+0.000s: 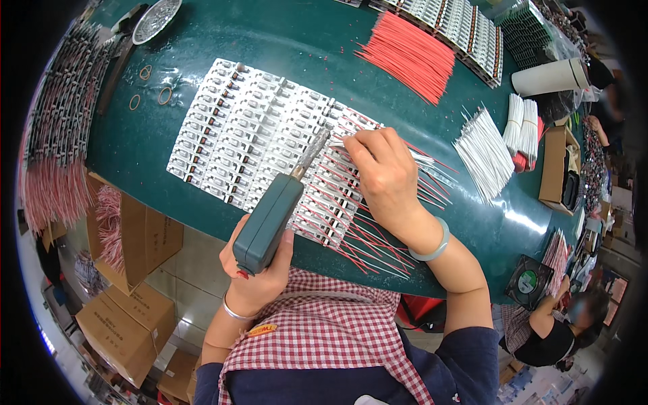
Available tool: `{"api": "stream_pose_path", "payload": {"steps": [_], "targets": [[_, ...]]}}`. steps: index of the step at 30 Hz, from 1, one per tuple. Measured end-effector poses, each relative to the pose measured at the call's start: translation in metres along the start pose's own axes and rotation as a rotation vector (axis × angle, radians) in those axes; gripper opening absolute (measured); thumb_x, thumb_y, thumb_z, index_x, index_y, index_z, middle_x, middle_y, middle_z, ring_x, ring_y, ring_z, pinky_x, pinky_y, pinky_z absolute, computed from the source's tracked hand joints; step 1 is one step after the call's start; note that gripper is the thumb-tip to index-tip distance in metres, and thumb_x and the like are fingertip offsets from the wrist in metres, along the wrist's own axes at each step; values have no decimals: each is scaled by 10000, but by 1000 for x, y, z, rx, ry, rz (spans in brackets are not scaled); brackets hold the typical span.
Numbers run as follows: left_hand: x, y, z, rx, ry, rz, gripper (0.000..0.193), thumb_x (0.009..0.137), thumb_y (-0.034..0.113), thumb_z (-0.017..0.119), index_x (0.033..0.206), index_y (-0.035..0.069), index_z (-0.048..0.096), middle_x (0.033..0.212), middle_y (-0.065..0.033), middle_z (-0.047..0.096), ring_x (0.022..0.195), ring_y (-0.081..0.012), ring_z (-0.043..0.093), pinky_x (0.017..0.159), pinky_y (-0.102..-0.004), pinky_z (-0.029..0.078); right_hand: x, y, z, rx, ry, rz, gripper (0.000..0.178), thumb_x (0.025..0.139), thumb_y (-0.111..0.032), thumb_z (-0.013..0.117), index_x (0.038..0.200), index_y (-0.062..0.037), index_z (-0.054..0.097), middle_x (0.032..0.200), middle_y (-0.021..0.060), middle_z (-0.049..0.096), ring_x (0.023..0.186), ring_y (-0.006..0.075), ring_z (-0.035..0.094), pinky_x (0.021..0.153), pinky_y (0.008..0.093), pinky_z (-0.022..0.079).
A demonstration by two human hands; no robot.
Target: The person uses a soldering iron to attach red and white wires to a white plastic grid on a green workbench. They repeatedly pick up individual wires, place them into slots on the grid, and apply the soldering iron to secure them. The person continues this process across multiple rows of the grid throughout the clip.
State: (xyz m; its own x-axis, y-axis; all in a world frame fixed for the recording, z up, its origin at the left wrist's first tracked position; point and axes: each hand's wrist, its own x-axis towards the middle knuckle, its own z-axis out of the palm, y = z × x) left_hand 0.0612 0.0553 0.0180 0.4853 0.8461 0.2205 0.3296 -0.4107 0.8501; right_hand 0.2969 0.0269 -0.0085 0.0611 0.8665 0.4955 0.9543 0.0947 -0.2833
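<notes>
My left hand (258, 289) is wrapped round a dark green soldering gun (270, 219). The gun's metal tip points up and away, over a row of small parts. Near that tip, my right hand (388, 177) pinches the end of a thin wire; its colour is hard to make out behind the fingers. Beneath both hands lies a white panel (233, 128) of small boards in rows, with metal parts on them. Red and white wires (378, 250) stick out from its right-hand rows and hang toward the table's near edge.
On the green table (270, 34), loose red wires (408, 57) lie at the far side and loose white wires (484, 155) to the right. Stacked wired panels (64, 101) stand at far left. A metal dish (156, 20) and rubber bands (165, 96) sit far left. A co-worker (553, 324) sits at right.
</notes>
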Motion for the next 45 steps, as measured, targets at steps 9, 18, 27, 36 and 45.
{"api": "stream_pose_path", "payload": {"steps": [9,18,27,36,45], "targets": [[4,-1,3,-25,-23,2,181,767,-73,738,937,-54,677,863,-140,667,656,-210,642,591,-288,510,0,2,2,-1,-1,-6,294,682,4,656,974,30,681,919,106,601,856,260,580,693,355,506],[4,-3,5,21,-26,36,169,778,-80,738,934,-48,682,866,-124,667,660,-184,639,580,-276,499,0,3,4,3,11,-18,286,692,6,656,974,38,683,906,108,590,835,256,572,672,347,501],[2,4,-6,106,50,4,200,793,-33,752,975,-72,679,902,-154,685,692,-226,665,612,-292,529,1,3,3,2,-2,-26,285,698,8,657,979,44,683,911,113,591,839,260,571,668,346,499],[-1,-3,-12,118,154,20,238,823,59,783,1025,-35,697,925,-122,702,734,-219,689,644,-295,539,1,3,3,19,-5,-2,284,692,16,660,975,33,682,918,112,598,840,263,576,663,355,500],[73,14,-127,335,778,242,263,881,-74,692,1142,-78,662,891,-124,681,519,-102,504,544,-253,480,5,16,-18,228,97,262,179,830,76,654,990,-3,657,928,131,616,808,312,632,683,397,520]]}}
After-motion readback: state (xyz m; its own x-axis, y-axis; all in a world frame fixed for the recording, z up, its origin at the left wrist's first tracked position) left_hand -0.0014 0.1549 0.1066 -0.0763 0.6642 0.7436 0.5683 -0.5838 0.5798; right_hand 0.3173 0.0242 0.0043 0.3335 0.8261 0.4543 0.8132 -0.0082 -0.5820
